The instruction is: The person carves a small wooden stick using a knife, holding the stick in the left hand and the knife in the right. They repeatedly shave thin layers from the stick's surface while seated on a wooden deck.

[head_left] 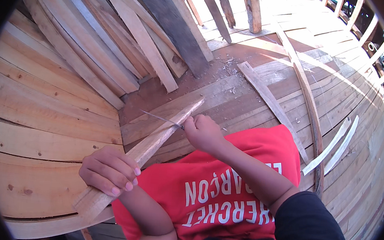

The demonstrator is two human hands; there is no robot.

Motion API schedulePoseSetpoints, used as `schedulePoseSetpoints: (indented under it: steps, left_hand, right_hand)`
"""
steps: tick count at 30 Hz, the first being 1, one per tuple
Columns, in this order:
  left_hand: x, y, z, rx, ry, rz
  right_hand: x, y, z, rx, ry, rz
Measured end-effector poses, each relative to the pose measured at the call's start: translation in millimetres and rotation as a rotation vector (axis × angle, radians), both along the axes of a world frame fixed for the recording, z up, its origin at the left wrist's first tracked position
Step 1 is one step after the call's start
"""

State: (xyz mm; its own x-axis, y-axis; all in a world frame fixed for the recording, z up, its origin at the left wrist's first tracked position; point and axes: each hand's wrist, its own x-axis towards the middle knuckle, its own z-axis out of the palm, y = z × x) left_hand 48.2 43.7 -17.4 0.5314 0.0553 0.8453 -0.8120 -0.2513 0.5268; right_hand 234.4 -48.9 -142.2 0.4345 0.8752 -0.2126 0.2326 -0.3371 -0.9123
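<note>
A long pale wooden stick [154, 140] runs slantwise in front of me, its far end tapered and freshly cut. My left hand [109, 170] wraps over it near its thick lower end. In my right hand [203, 132] is a knife [161, 118] with a thin blade, the handle mostly hidden in my closed fingers. The blade lies across the stick close to the tapered end and points left. Beneath my arms, a red cloth [242, 169] with white print covers my lap.
Several planks [90, 35] lean against the plank wall [41, 139] on the left, beside a dark post [176, 28]. Wood shavings [225, 68] litter the board floor. To the right lie a loose board [272, 106], a long curved strip [308, 97] and two pale strips [327, 151].
</note>
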Motion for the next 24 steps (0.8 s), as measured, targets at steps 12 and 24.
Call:
schedulePoseSetpoints:
  steps: [12, 24]
  left_hand:
    - [-4, -26, -9, -0.167, -0.084, 0.291]
    - [1, -43, -17, -0.198, -0.13, 0.28]
  right_hand:
    - [-14, 1, -18, 0.108, -0.24, -0.12]
    - [-25, -20, 31, 0.081, -0.154, 0.098]
